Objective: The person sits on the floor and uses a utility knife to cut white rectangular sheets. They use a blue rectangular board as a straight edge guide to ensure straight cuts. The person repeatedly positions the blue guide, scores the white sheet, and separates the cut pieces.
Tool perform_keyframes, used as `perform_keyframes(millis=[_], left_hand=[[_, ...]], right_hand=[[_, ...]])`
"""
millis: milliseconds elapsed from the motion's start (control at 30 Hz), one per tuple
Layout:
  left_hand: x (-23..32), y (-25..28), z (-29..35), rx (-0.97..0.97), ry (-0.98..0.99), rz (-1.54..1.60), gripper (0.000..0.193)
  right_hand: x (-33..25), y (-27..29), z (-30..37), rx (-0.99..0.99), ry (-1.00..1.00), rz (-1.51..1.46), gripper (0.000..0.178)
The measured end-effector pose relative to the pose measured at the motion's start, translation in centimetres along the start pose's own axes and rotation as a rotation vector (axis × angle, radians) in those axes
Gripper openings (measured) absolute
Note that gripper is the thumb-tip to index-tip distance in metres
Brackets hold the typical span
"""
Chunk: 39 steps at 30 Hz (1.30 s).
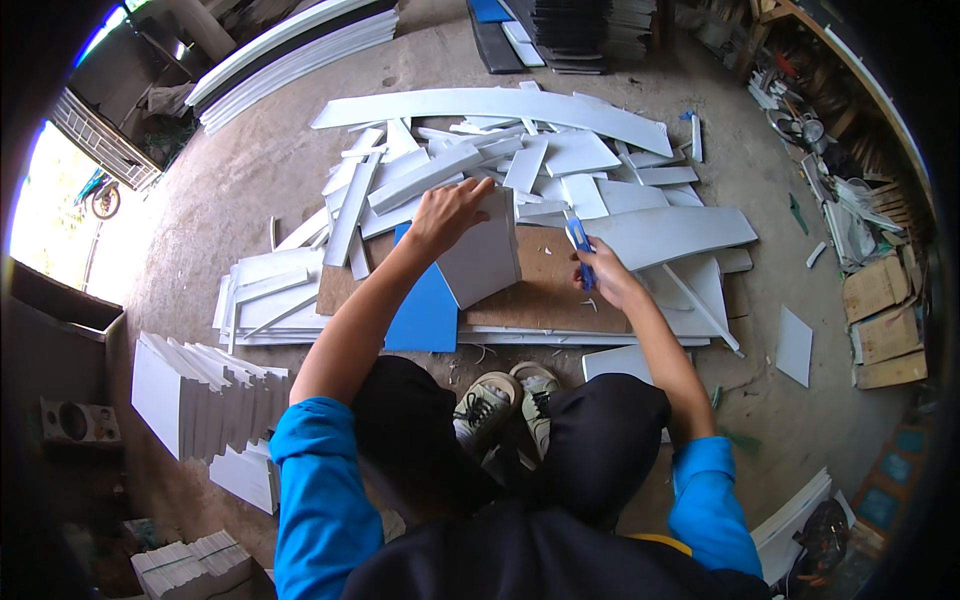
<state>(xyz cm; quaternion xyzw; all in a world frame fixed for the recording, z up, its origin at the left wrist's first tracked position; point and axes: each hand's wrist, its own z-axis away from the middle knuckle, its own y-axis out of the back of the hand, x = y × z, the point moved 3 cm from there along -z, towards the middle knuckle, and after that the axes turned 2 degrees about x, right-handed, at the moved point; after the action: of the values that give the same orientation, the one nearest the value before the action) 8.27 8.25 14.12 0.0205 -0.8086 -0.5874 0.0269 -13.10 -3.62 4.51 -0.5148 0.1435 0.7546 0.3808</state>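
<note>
My left hand grips the top edge of a light grey foam board piece, which stands tilted on the work surface. In my right hand is a blue utility knife, pointing away from me and apart from the board. Beneath both hands lies a brown wooden board with small white scraps on it. A blue sheet lies flat on the left, partly behind my left forearm and the held piece.
Beyond the wooden board spreads a heap of white offcuts, with a long curved strip across its far side. Stacked white pieces stand at my left. A loose piece and cardboard lie at the right.
</note>
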Motion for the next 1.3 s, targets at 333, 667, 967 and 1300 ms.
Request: perform_keyframes(millis=[333,667,967,1300], left_hand=[[1.7,-0.3,-1.5,0.176,-0.008,-0.037,0.039],[3.4,-1.2,-4.0,0.142,0.095,-0.003,0.025],[3.1,-1.0,-4.1,0.142,0.092,0.022,0.032],[2.6,-1.6,-4.2,0.168,0.099,0.09,0.027]], right_hand=[[-7.3,-3.3,3.2,0.445,0.83,0.896,0.025],[-5.4,-5.7,4.5,0.412,0.673,1.001,0.023],[-5.1,-6.6,4.1,0.367,0.634,0.993,0.02],[-5.7,-7.6,4.4,0.362,0.589,1.19,0.024]])
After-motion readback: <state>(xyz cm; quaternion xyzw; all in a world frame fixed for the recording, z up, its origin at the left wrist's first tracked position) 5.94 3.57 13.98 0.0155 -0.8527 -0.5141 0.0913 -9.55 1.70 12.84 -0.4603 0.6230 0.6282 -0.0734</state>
